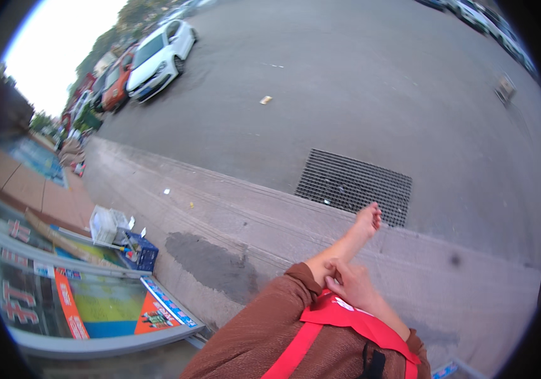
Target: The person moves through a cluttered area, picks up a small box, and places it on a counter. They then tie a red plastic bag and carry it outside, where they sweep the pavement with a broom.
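Observation:
My left arm reaches forward from a rolled brown sleeve [294, 289]. At its end my left hand [369, 221] hangs above the near edge of a metal drain grate [353, 182], fingers loosely curled and no object visible in them. Against the left forearm, just past the sleeve cuff, rests my right hand [353, 283]. Its thumb and forefinger are bent close to the skin, and the other fingers are partly hidden. Beneath that hand a red apron [374, 324] with a white print covers the chest.
A glass door [104, 303] with printed stickers stands at lower left. Beside it sit a blue crate [145, 253] and a clear plastic container [103, 225]. A concrete step [232, 208] borders the pavement. A white car [161, 59] is parked farther off; litter [265, 100] lies on the ground.

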Demonstrator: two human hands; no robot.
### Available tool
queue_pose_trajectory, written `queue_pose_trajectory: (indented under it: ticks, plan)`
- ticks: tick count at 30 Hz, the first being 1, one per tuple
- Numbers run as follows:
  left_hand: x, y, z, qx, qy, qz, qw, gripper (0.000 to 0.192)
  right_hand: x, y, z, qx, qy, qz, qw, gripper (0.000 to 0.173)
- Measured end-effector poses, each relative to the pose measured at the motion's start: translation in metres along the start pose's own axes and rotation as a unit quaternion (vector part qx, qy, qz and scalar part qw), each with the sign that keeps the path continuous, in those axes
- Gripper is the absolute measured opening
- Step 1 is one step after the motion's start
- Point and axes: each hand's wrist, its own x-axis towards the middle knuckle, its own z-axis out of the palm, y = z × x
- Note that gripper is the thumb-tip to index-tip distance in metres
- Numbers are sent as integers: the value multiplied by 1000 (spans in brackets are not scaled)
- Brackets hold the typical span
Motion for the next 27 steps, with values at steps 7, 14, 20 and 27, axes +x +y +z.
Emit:
queue_pose_trajectory:
  ticks: [7, 14, 20, 27]
  plan:
    - [-12, 14, -29, -8, 28, 39, 999, 25, 4, 6, 15, -15, -9, -37, 999, 19]
    - [-17, 33, -62, -52, 41, 72, 995, 28, 10, -3, 14, 4, -85, 9, 996, 20]
    - [-28, 38, -121, -118, 63, 85, 987, 24, 15, -13, 45, 29, -157, -90, 983, 23]
    - [-67, 39, -222, -216, 123, 105, 963, 22, 21, -20, 96, 95, -259, -106, 955, 17]
